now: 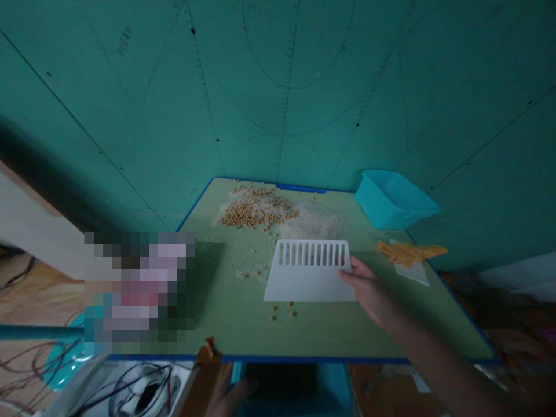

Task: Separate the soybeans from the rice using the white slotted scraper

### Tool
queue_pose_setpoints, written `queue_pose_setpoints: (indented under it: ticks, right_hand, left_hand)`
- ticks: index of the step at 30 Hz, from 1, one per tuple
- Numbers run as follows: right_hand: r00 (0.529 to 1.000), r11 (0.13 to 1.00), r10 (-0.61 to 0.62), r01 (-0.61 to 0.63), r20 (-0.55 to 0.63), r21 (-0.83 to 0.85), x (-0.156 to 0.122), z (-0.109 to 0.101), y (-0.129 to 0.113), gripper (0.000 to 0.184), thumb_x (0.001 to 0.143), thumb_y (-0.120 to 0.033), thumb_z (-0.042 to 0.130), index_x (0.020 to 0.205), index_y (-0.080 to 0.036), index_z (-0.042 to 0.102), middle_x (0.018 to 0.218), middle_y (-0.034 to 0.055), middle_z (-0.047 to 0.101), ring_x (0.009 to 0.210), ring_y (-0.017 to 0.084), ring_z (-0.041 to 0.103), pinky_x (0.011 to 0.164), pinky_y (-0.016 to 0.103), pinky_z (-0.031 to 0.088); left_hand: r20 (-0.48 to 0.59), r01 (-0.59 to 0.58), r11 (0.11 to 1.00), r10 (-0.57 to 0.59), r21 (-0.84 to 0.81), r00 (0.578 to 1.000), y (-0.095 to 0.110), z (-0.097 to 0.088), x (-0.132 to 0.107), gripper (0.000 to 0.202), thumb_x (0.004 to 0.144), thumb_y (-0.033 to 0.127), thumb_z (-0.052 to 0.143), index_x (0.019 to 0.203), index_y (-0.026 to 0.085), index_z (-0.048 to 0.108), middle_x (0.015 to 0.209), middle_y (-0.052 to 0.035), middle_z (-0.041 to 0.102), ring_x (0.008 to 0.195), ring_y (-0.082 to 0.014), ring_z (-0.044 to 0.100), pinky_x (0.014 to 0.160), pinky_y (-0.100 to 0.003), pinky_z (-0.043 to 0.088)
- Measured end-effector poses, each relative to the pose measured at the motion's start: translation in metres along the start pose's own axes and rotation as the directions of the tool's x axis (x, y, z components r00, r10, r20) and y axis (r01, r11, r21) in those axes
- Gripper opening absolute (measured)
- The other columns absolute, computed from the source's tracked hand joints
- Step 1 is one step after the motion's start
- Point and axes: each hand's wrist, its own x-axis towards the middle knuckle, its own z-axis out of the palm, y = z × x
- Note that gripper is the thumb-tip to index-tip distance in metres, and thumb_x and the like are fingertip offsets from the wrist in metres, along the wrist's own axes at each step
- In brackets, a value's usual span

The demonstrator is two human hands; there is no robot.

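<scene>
My right hand (pixel 369 289) grips the right edge of a white slotted scraper (pixel 309 271) that rests on the green table (pixel 330 333). Beyond the scraper lies a spread of yellow beans (pixel 256 209) mixed with white rice (pixel 315 223). A few stray beans (pixel 282 311) lie just in front of the scraper. My left hand (pixel 228 397) is low below the table's front edge, next to a dark teal container (pixel 299 391); its fingers are dim and partly hidden.
A teal plastic bin (pixel 393 198) stands at the back right of the table. Yellow cloth on a white sheet (pixel 410 255) lies at the right edge. A blurred patch covers the left side. Cables (pixel 139 388) lie on the floor at lower left. Teal wall panels rise behind.
</scene>
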Motion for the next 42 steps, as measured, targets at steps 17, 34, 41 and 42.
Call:
queue_pose_setpoints:
  ticks: [17,34,41,42]
  right_hand:
    - [0.997,0.999,0.048,-0.049,0.055,0.021,-0.017,-0.008,0.019,0.029,0.068,-0.027,0.069,0.096,-0.022,0.062,0.095,0.0038,0.072,0.09,0.024,0.065,0.085,0.039,0.043]
    - [0.993,0.995,0.099,-0.099,0.064,0.004,-0.056,-0.015,0.037,0.029,0.073,-0.036,0.069,0.098,-0.023,0.063,0.1,0.0056,0.071,0.091,0.024,0.065,0.083,0.039,0.045]
    - [0.995,0.995,0.104,-0.104,0.009,-0.005,-0.064,-0.017,0.042,0.032,0.074,-0.035,0.068,0.103,-0.024,0.061,0.101,0.0051,0.071,0.092,0.023,0.065,0.082,0.038,0.044]
    - [0.995,0.995,0.103,-0.103,0.011,-0.002,-0.065,-0.017,0.043,0.03,0.075,-0.035,0.067,0.102,-0.024,0.061,0.101,0.0051,0.071,0.091,0.023,0.065,0.081,0.037,0.044]
  left_hand:
    - [0.215,0.015,0.979,0.03,-0.205,0.976,0.004,-0.001,-0.008,0.034,0.066,0.025,0.067,0.1,0.028,0.07,0.104,0.0023,0.077,0.11,-0.034,0.058,0.09,-0.044,0.043]
    - [0.328,0.147,0.971,-0.079,-0.187,0.941,-0.008,-0.012,0.0,0.041,0.066,0.031,0.071,0.107,0.027,0.067,0.101,0.0005,0.077,0.106,-0.0315,0.062,0.09,-0.039,0.047]
    - [0.364,0.119,0.982,-0.057,-0.15,0.93,-0.008,-0.014,0.002,0.032,0.071,0.028,0.067,0.103,0.024,0.069,0.101,-0.0005,0.077,0.102,-0.0306,0.064,0.087,-0.038,0.047]
    - [0.357,0.123,0.981,-0.062,-0.15,0.932,-0.008,-0.014,0.001,0.032,0.071,0.028,0.067,0.102,0.024,0.07,0.1,-0.0008,0.077,0.101,-0.0309,0.064,0.086,-0.038,0.048]
